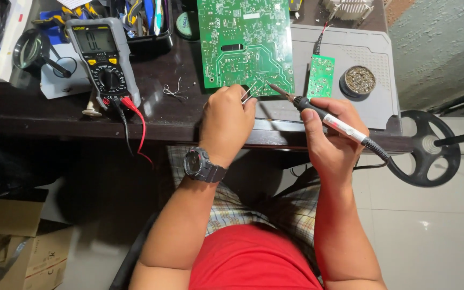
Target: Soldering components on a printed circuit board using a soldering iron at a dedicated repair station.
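A slim soldering iron with a black grip and a white-and-red barrel (333,122) is held closed in the right hand (331,137), pencil-fashion, with its cable trailing off to the lower right. Its long axis runs from lower right to upper left, and the metal tip is brought to the lower edge of a large green printed circuit board (245,43) that lies flat on the dark desk (55,113), partly over a grey silicone work mat (374,53). A pair of thin metal tweezers (251,91) is gripped in the closed left hand (226,124), which carries a dark wristwatch (200,164); the tweezer prongs point up and to the right toward the same edge of the board. The two tool ends are thus seen just beside each other, the iron tip coming in from the right and the tweezers from the left, though whether either touches the board cannot be told. The left hand is the nearer to that meeting spot. A smaller green circuit board (320,75) lies on the mat just right of the iron tip, and a round tin of brass tip-cleaning wool (358,80) is set beyond it. A grey digital multimeter with red and black leads (103,59) stands well apart to the left.
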